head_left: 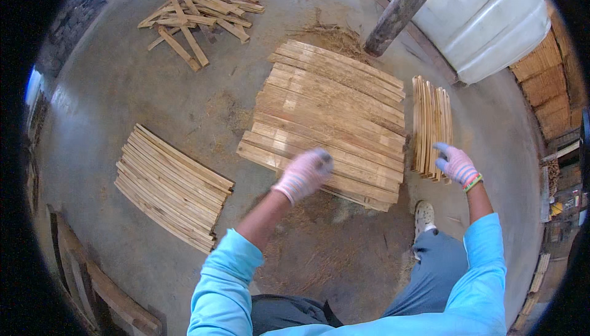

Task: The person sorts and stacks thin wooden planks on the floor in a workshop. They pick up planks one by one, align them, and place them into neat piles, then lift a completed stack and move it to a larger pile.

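My left hand (305,175), in a pink and grey striped glove, hovers over the near edge of a wide stack of wooden planks (332,114). Motion smears its curled fingers, and I cannot tell whether it holds anything. By the near end of a narrow stack of wooden slats (430,127) is my right hand (456,162), gloved alike, with a green band at the wrist. Its fingertips are apart and point leftward, with nothing visible between them. Sawdust covers parts of the middle stack's top.
Another layered slat stack (175,185) lies at the left on the concrete floor. Farther back is a jumbled pile of slats (206,13). A wooden post (405,10) stands before a white wrapped bundle (476,16). Long timbers (114,293) lie at lower left.
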Action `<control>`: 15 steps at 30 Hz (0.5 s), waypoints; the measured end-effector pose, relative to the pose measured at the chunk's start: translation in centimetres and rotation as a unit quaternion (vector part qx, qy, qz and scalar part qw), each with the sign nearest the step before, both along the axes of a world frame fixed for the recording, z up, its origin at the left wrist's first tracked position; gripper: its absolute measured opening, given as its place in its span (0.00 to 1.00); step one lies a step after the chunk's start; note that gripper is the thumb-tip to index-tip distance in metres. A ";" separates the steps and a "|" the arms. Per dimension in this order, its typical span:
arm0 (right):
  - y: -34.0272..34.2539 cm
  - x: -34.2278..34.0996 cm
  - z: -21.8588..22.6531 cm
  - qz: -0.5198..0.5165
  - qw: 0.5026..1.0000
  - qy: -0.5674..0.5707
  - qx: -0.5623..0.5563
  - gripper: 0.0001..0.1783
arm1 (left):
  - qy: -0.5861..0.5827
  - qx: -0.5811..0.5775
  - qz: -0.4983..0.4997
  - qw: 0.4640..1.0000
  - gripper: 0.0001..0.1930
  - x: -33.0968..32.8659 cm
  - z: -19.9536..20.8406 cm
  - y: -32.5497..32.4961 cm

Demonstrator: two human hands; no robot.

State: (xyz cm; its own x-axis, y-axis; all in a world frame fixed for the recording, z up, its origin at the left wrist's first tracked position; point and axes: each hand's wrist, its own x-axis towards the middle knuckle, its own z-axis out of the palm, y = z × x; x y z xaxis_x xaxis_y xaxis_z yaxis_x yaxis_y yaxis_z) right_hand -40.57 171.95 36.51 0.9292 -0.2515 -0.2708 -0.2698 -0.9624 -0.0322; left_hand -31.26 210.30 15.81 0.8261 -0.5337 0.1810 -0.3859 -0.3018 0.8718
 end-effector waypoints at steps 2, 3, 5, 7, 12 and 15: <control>-2.2 2.6 -2.2 0.033 0.999 -0.024 -0.001 0.30 | 0.089 0.075 -0.123 0.986 0.14 -4.1 0.3 -4.1; -3.5 3.8 -3.2 0.046 0.998 -0.030 0.009 0.32 | 0.131 0.124 -0.185 0.966 0.16 -5.7 0.4 -5.9; -6.3 5.9 -5.6 0.078 0.996 -0.037 0.029 0.34 | 0.146 0.177 -0.266 0.936 0.20 -8.6 0.4 -9.7; -9.4 7.2 -7.7 0.097 0.993 -0.043 0.042 0.36 | 0.157 0.210 -0.291 0.920 0.21 -10.7 0.8 -13.6; -13.9 10.2 -12.5 0.151 0.982 -0.053 0.095 0.38 | 0.158 0.170 -0.247 0.941 0.19 -10.8 4.9 -23.0; -15.0 12.2 -15.0 0.166 0.981 -0.010 0.103 0.40 | 0.131 0.168 -0.141 0.967 0.17 -7.7 7.6 -27.6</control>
State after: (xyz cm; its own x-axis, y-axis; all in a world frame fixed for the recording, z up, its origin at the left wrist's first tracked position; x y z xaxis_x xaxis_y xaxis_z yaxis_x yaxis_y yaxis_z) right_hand -28.40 156.93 21.53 0.9561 0.1248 -0.2650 0.0606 -0.9694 -0.2379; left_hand -38.93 182.73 23.39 0.6334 -0.7367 -0.2367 -0.2736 -0.4994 0.8221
